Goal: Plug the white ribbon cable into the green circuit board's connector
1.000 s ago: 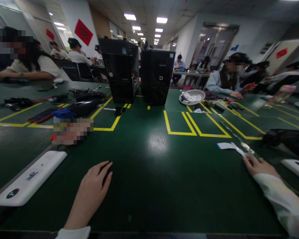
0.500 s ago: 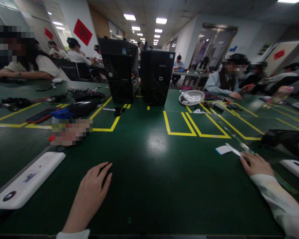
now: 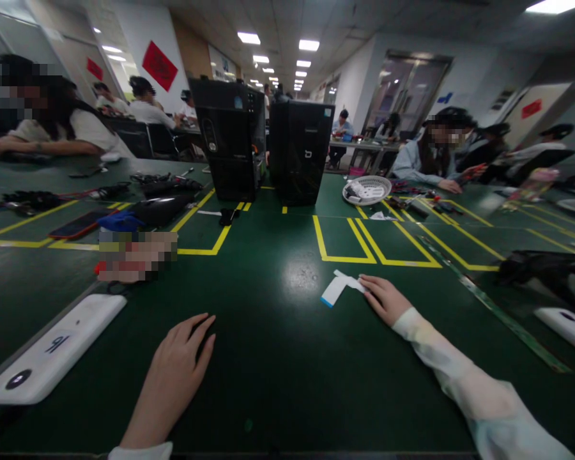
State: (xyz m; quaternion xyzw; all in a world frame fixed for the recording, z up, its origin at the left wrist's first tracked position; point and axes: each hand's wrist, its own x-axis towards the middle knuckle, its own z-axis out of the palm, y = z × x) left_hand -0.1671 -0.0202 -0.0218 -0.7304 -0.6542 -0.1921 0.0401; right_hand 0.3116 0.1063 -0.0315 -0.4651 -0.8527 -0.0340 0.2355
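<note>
My left hand (image 3: 179, 364) lies flat on the green table (image 3: 287, 358), fingers stretched out, over a small dark thing I cannot make out. My right hand (image 3: 386, 298) rests near the table's middle, its fingertips on the end of a white flat ribbon cable (image 3: 338, 287) with a blue tip. The fingers press on the cable, slightly curled. A long thin green strip (image 3: 503, 313) lies on the table to the right of that hand.
Two black computer towers (image 3: 263, 144) stand at the back centre. A white basket (image 3: 368, 189) sits behind on the right. White devices lie at left (image 3: 52, 351) and right (image 3: 568, 329). Yellow tape lines mark the table. Other people sit at both sides.
My right hand has slid the white ribbon cable leftward, from beside the green strip to the table's middle. My left hand has stayed put.
</note>
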